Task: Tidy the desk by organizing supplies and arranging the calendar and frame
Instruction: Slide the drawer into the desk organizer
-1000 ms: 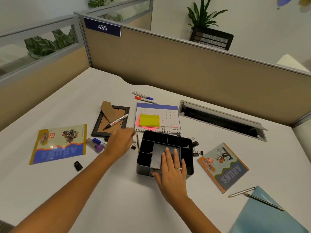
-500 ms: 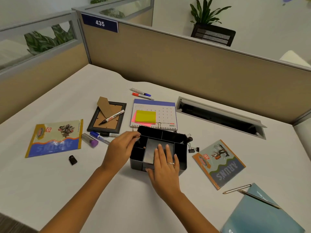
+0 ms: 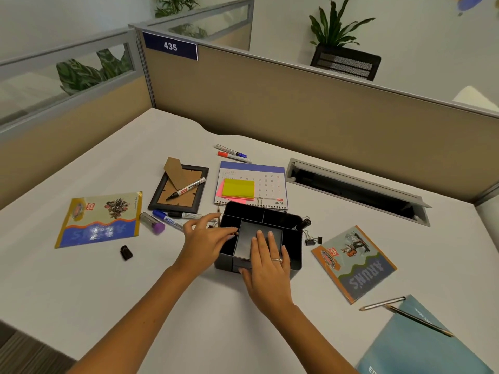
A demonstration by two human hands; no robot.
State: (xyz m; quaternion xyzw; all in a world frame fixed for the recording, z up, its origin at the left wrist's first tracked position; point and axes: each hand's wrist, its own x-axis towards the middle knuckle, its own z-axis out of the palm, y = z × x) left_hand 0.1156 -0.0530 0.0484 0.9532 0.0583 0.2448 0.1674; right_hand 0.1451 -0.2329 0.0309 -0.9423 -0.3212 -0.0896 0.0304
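A black desk organizer [image 3: 270, 211] with several compartments stands at the desk's middle. My right hand [image 3: 267, 263] rests flat on its front edge, fingers straight over the grey centre compartment. My left hand [image 3: 205, 238] reaches over the organizer's left compartment and pinches a small dark item at its fingertips; what it is I cannot tell. Behind the organizer the calendar [image 3: 270, 182] lies flat with yellow and pink sticky notes [image 3: 239, 188] on it. The picture frame [image 3: 164, 197] lies face down to the left, a black marker [image 3: 189, 187] across it.
A blue marker [image 3: 167, 218], a purple-capped tube [image 3: 152, 224] and a black cap [image 3: 126, 252] lie left of the organizer. Two markers [image 3: 233, 155] lie behind the calendar, binder clips [image 3: 312, 240] to the right. Booklets [image 3: 100, 220] [image 3: 353, 263], pencils [image 3: 383, 303], a blue folder [image 3: 421, 346], a cable slot [image 3: 356, 190].
My left hand moved right from the desk beside the organizer to over its left compartment, carrying a small item. My right hand stayed on the organizer.
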